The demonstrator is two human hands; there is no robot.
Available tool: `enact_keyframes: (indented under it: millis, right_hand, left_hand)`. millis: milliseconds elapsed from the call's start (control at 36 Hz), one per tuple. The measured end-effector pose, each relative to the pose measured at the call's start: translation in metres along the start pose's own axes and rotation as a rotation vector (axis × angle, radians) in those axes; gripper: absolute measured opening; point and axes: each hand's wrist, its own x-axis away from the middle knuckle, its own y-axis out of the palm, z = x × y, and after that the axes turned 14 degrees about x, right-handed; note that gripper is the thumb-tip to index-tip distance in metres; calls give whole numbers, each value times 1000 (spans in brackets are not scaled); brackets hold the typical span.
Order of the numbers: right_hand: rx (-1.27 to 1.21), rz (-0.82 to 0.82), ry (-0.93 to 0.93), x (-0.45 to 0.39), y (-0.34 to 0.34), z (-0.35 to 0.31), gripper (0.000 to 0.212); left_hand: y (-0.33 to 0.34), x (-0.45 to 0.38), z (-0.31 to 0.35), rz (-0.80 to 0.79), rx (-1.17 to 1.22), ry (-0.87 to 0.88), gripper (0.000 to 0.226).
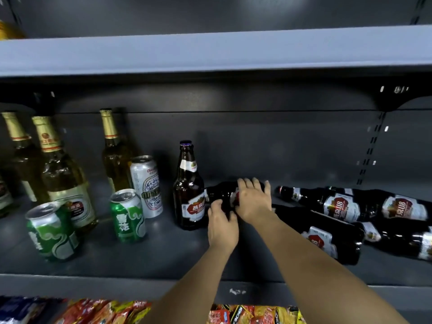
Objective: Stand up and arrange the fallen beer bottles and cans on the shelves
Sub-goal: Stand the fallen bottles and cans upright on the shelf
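- Fallen bottle lies mid-shelf, beside upright brown bottle.
- Right hand grips its body; left hand curls round the near side.
- Pivot upward on base; avoid knocking the upright neighbour.

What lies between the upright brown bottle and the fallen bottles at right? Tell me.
In the head view: one fallen brown bottle, with the left hand and right hand on it.

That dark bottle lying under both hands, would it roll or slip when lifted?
The fallen brown bottle is round and lies on its side, so it probably rolls if nudged. Its glossy glass looks slippery and breakable, likely why the left hand and right hand both hold it.
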Motion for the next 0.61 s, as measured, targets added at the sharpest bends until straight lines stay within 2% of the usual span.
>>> enact_keyframes:
  millis: [111,194,250,333,417,472,556,611]
  right_hand:
    - [76,-32,-58,-17,3,-8,70]
    - [113,-54,-56,-29,9,-16,63]
    - [181,-25,-58,-35,14,-19,59]
    - [267,43,-82,-39,15,-17,60]
    - [231,46,-72,-41,15,-15,52]
    - [172,52,-21,-40,14,-13,47]
    - [69,61,62,-36,9,-4,51]
    - [-45,67,115,-34,3,5,58]
  left_hand:
    - [6,-28,-5,114,211,-135,50]
    - [16,-39,-2,149,451,-309,62]
    - [23,-45,-4,139,601,-469,72]
    - [27,-53,-6,140,703,-563,75]
    - [30,-54,-2,159,677,-542,70]
    - [32,-49,1,184,580,-472,67]
    - [34,-39,6,175,419,-291,63]
    - [35,-36,13,113,371,-220,64]
